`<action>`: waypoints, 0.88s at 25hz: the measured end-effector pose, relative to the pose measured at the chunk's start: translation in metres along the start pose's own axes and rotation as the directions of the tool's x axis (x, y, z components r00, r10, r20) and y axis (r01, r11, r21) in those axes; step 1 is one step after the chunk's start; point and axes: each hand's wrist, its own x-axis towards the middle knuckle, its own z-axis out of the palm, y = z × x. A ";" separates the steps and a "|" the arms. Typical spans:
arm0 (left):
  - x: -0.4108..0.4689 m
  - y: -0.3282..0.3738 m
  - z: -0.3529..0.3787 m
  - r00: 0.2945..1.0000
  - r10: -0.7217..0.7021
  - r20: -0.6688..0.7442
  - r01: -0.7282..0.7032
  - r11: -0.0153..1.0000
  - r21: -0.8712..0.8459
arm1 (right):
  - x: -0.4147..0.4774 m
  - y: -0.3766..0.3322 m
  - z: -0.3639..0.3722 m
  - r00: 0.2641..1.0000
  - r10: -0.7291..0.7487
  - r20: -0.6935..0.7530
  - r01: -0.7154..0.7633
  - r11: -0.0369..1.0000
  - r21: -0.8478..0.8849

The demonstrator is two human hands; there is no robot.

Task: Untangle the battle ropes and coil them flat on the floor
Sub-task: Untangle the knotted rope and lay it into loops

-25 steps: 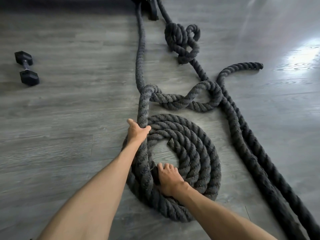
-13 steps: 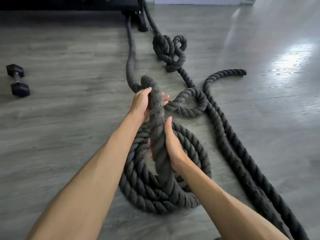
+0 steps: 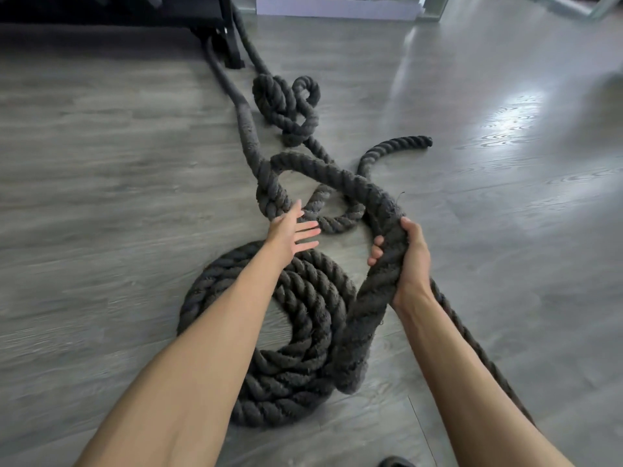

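A thick dark battle rope lies on the grey floor. Part of it forms a flat coil [image 3: 296, 332] in the middle foreground. My right hand [image 3: 409, 261] grips a raised stretch of rope [image 3: 337, 173] that arcs up from the coil's right edge and back toward a small loop [image 3: 337, 219]. My left hand [image 3: 291, 232] hovers with fingers spread over the coil's far edge, next to the loop, holding nothing. Farther back sits a knotted tangle [image 3: 286, 106]. A free rope end [image 3: 418, 141] lies to the right.
Two rope strands run back to a black rack foot [image 3: 232, 45] at the top. Another strand [image 3: 472, 338] trails along the floor under my right forearm toward the lower right. A white base and glass panel stand at the far back.
My left hand has let go of the rope and opened. My right hand has carried the lifted rope section to the right of the coil. The view has tilted up; the dumbbell is out of frame.
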 end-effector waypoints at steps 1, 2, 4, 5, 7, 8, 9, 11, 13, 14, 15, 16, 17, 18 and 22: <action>0.000 0.002 0.012 0.999 0.009 0.054 -0.010 1.000 0.016 | 0.006 0.007 -0.002 1.000 0.004 -0.014 -0.004 1.000 -0.012; 0.002 0.005 0.026 0.995 0.020 0.100 -0.023 0.999 0.028 | 0.010 0.014 -0.004 1.000 0.010 -0.022 -0.011 1.000 -0.016; 0.006 0.016 0.049 0.989 0.034 0.142 -0.037 0.999 0.023 | 0.017 0.024 -0.009 0.999 0.020 -0.032 -0.021 1.000 -0.020; 0.009 0.020 0.057 0.988 0.035 0.148 -0.035 0.999 -0.007 | 0.020 0.026 -0.014 0.999 0.024 -0.032 -0.025 0.999 -0.021; 0.018 0.025 0.068 0.988 0.020 0.154 -0.014 0.999 -0.043 | 0.023 0.022 -0.022 0.997 0.057 -0.051 -0.058 0.998 -0.014; 0.022 0.023 0.073 0.989 0.001 0.151 0.002 1.000 -0.017 | 0.026 0.021 -0.027 0.995 0.089 -0.055 -0.090 0.996 -0.015; 0.024 0.017 0.078 0.990 -0.019 0.142 0.017 1.000 0.013 | 0.030 0.023 -0.034 0.992 0.116 -0.055 -0.118 0.993 -0.028; 0.031 0.002 0.087 0.994 -0.063 0.086 0.055 0.995 0.088 | 0.038 0.028 -0.051 0.985 0.145 -0.098 -0.158 0.977 -0.144; 0.042 -0.012 0.090 0.998 -0.063 -0.030 0.068 0.974 0.217 | 0.050 0.033 -0.070 0.981 0.044 -0.190 -0.138 0.844 -0.519; 0.045 -0.015 0.089 0.996 -0.045 -0.078 0.068 0.943 0.326 | 0.058 0.032 -0.078 0.975 -0.065 -0.215 -0.113 0.688 -0.717; 0.044 -0.018 0.089 0.994 -0.005 -0.109 0.055 0.887 0.458 | 0.066 0.028 -0.080 0.960 -0.191 -0.206 -0.080 0.518 -0.852; 0.044 -0.024 0.090 0.990 0.046 -0.131 0.036 0.824 0.566 | 0.076 0.023 -0.073 0.949 -0.280 -0.142 -0.019 0.401 -0.916; 0.039 -0.030 0.095 0.985 0.107 -0.137 0.005 0.769 0.639 | 0.089 0.020 -0.058 0.950 -0.305 -0.062 0.045 0.330 -0.943; 0.039 -0.038 0.098 0.979 0.165 -0.123 -0.039 0.734 0.678 | 0.105 0.019 -0.038 0.962 -0.272 0.011 0.087 0.270 -0.959; 0.037 -0.060 0.083 0.974 0.199 0.103 -0.213 0.672 0.709 | 0.155 0.041 0.046 0.991 -0.047 0.125 0.128 0.052 -0.990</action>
